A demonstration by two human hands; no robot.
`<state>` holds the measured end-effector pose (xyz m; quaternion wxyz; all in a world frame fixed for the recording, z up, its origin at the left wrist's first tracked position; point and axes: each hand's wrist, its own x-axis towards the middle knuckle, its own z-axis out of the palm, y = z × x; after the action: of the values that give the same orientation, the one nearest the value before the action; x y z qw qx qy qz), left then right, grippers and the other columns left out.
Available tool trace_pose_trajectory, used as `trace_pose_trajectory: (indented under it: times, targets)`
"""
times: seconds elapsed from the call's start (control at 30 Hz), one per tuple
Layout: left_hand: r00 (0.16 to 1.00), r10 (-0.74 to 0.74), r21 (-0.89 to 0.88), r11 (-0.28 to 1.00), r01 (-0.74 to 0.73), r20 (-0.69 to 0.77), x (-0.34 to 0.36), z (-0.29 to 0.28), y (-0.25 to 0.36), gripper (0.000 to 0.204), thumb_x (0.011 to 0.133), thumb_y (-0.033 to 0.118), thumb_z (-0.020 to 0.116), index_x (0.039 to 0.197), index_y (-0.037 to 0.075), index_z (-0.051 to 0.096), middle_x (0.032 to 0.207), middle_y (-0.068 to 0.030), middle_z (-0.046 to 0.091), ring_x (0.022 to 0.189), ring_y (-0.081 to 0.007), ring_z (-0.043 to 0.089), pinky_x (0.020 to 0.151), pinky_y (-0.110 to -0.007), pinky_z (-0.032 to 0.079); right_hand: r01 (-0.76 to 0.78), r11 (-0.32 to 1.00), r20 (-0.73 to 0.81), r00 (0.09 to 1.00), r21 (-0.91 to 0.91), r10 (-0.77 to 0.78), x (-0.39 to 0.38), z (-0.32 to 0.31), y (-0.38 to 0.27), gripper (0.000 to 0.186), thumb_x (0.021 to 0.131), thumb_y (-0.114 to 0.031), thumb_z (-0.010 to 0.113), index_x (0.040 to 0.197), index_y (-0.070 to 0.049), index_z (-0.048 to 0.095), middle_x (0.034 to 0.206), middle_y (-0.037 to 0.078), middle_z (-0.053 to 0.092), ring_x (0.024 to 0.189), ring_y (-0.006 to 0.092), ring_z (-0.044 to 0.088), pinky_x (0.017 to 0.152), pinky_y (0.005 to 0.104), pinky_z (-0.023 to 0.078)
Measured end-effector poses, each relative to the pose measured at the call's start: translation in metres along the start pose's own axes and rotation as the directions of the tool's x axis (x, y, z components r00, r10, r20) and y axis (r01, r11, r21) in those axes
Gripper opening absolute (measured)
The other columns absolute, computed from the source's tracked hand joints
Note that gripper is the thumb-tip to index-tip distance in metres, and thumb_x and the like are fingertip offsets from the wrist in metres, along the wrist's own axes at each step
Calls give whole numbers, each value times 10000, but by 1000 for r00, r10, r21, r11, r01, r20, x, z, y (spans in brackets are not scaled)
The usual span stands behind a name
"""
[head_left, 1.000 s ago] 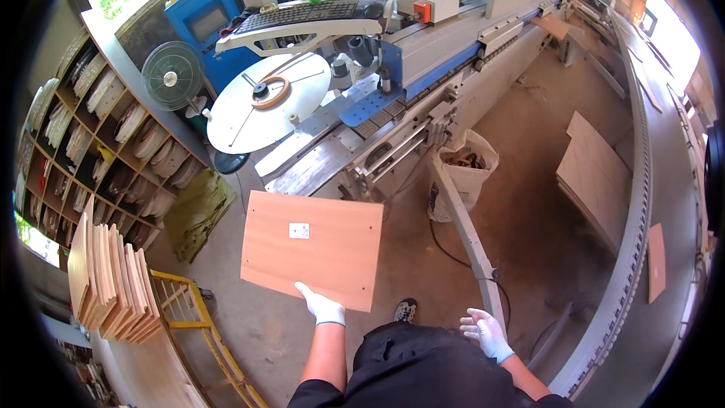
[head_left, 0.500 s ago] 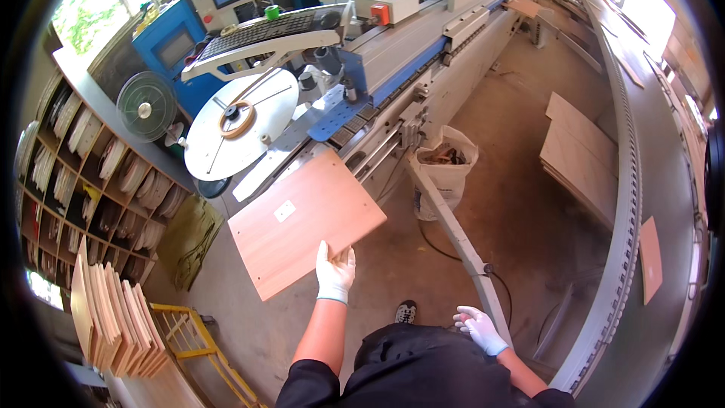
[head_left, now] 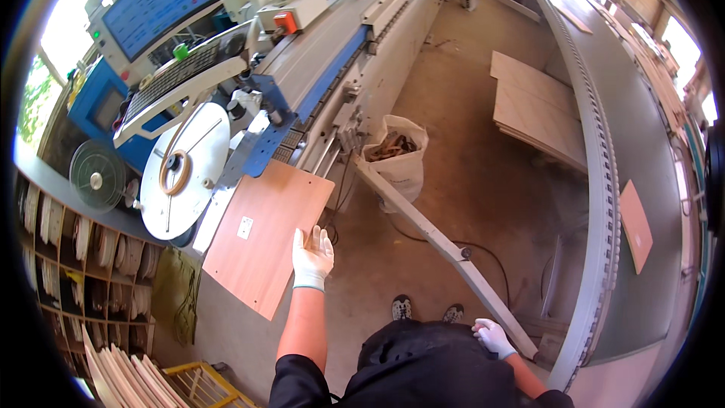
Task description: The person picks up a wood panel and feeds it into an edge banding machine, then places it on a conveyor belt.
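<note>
My left hand (head_left: 312,258), in a white glove, is at the right edge of a flat wood-grain panel (head_left: 260,238). Its fingers are apart and stretched, with the thumb against the panel's edge. The panel has a small white label (head_left: 245,227) and dark dots near its corners. Its far end meets the edge banding machine beside a blue plate (head_left: 264,153). My right hand (head_left: 495,338), also gloved, hangs low by my side near a grey metal bar (head_left: 423,230). Its fingers are curled in and nothing shows in them.
A white disc (head_left: 185,174) carries a roll of brown edging, below a keyboard (head_left: 181,75) and monitor (head_left: 158,4). A sack of offcuts (head_left: 400,162) stands behind the bar. A long conveyor (head_left: 604,204) runs along the right, and stacked boards (head_left: 128,378) stand lower left.
The view has turned to the right. The panel has shifted in toward the machine, and my left hand's fingers have spread more. My right hand's fingers have curled in.
</note>
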<state>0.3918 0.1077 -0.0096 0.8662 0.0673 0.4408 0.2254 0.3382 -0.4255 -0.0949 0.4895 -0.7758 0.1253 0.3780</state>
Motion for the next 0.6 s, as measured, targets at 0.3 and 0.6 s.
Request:
trace_pose_trajectory:
  times: [0.3, 0.6]
  targets:
    - [997, -64, -33, 997, 65, 34, 51, 70, -23, 316, 870, 415, 627, 1051, 160, 586, 1050, -8, 643, 974, -204, 621, 750, -325, 552, -74, 996, -206, 975, 46, 82, -28, -34, 36, 259, 788, -47, 498, 1012, -9, 622, 880, 67, 636, 756, 144, 601, 692, 276, 494]
    - [996, -3, 170, 985, -13, 92, 104, 120, -52, 399, 862, 492, 603, 1101, 176, 555, 975, -42, 634, 905, -219, 626, 752, -361, 562, 5, 963, -475, 871, 271, 129, -84, -66, 66, 313, 815, -3, 470, 1099, -11, 601, 946, 84, 632, 797, 149, 610, 684, 268, 500]
